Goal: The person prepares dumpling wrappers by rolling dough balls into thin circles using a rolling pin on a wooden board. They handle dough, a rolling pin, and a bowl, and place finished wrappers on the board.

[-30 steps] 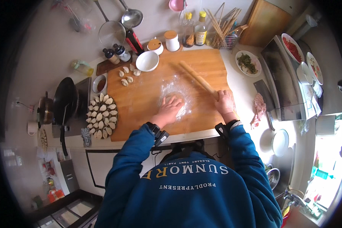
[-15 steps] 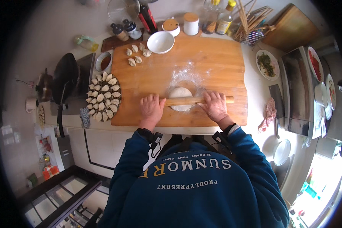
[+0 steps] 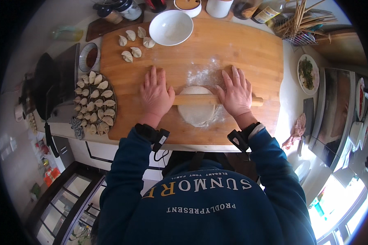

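A wooden rolling pin (image 3: 196,99) lies crosswise over a round, flat sheet of pale dough (image 3: 197,114) on a large wooden board (image 3: 249,49). My left hand (image 3: 155,94) rests palm down over the pin's left end, which it hides; its fingers stretch forward. On the right part of the pin lies my right hand (image 3: 236,93), also palm down with fingers extended, and the pin's tip shows beyond it. White flour (image 3: 202,74) dusts the board just past the dough.
A plate of folded dumplings (image 3: 95,102) stands at the board's left edge. Several more dumplings (image 3: 135,52) sit near a white bowl (image 3: 171,27) at the back. To the right are a plate with chopped greens (image 3: 308,73), a cleaver (image 3: 308,112) and raw meat (image 3: 295,131).
My fingers, curled around the pin before, now stretch out flat, and both palms have rolled forward over it. The view has shifted closer to the board.
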The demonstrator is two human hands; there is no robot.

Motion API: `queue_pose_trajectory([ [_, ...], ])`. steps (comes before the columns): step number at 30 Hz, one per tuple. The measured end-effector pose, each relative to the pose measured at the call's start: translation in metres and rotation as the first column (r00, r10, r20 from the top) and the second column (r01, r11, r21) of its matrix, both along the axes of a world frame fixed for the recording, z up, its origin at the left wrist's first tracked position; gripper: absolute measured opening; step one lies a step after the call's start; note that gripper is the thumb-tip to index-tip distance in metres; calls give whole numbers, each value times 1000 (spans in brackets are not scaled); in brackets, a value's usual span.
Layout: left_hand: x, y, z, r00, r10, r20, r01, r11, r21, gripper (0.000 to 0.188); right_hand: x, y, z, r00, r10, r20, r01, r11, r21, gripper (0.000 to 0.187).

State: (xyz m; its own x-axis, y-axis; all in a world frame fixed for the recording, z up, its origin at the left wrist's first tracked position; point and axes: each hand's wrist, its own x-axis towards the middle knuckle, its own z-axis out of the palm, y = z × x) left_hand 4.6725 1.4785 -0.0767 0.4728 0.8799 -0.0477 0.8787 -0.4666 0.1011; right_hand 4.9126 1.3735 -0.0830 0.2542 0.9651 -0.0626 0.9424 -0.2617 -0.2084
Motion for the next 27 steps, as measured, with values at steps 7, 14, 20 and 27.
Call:
queue_pose_trajectory([
  [7, 16, 29, 5, 999, 31, -19, -31, 999, -17, 54, 8, 29, -3, 1000, -19, -10, 20, 999, 45, 54],
  [14, 21, 52, 5, 1000, 21, 12, -21, 997, 79, 27, 28, 67, -13, 999, -38, -2, 38, 997, 70, 49],
  [20, 32, 68, 10, 994, 42, -96, -24, 982, 187, 21, 30, 92, -6, 984, 50, 174, -97, 957, 274, 37],
  [27, -13, -53, 13, 971, -134, 197, 41, 908, 416, 33, -13, -18, 12, 1000, 15, -7, -16, 999, -41, 53],
])
